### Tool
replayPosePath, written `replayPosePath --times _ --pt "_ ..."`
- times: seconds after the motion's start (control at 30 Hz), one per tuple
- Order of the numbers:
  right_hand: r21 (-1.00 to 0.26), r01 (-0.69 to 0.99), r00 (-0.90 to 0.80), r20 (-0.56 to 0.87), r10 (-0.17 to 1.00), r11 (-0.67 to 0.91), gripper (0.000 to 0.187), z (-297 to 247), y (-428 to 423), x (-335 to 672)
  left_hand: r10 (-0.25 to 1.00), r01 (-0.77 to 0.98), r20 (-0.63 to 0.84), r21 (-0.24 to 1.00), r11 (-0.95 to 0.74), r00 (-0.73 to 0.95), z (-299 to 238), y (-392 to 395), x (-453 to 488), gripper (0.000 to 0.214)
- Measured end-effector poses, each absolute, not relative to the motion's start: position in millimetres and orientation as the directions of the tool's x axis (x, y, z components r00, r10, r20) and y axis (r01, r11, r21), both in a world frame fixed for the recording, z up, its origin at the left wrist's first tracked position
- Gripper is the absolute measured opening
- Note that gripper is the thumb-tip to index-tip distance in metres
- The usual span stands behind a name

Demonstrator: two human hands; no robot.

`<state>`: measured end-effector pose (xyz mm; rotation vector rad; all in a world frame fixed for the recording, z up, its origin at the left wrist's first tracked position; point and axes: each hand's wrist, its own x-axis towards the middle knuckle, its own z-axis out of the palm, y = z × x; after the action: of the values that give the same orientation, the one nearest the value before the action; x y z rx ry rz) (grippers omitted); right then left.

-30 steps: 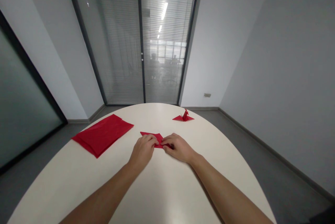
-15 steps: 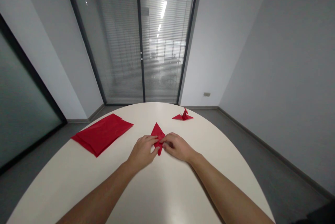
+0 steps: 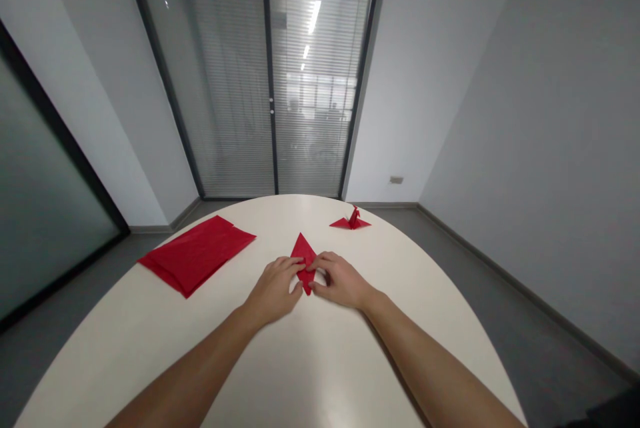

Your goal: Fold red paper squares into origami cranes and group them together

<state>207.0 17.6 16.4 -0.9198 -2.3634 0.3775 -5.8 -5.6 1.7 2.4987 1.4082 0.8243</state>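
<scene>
Now turned to point far, the red folded-paper diamond (image 3: 302, 245) gives its middle to the spread left hand (image 3: 273, 288) and the right hand (image 3: 341, 279), whose pinch is unclear.

Two bare forearms (image 3: 183, 363) angle inward. The bare left hand (image 3: 274, 287) and bare right hand (image 3: 341, 279) nearly meet, thumbs (image 3: 297, 290) spread from bent fingers (image 3: 290, 263).

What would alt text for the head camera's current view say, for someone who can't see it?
A left hand and right hand touch a small folded red paper on a round-edged white table. Red sheets lie to the left; a red paper crane sits farther back, right.
</scene>
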Motion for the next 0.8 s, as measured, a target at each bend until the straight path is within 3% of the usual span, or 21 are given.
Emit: replayPosePath --times 0.37,0.57,0.8 --pt "-0.390 0.506 -0.650 0.413 0.638 0.769 0.051 15 19 209 0.835 0.748 0.410 0.405 -0.527 0.366 -3 -5 -6 0.040" --pt "-0.425 0.518 -0.622 0.410 0.668 0.743 0.033 18 17 207 0.841 0.753 0.396 0.404 -0.520 0.369 1 -8 -5 0.043" --pt "-0.460 0.508 -0.589 0.432 0.683 0.728 0.066 7 21 210 0.829 0.734 0.426 0.417 -0.536 0.363 -2 -8 -3 0.053"
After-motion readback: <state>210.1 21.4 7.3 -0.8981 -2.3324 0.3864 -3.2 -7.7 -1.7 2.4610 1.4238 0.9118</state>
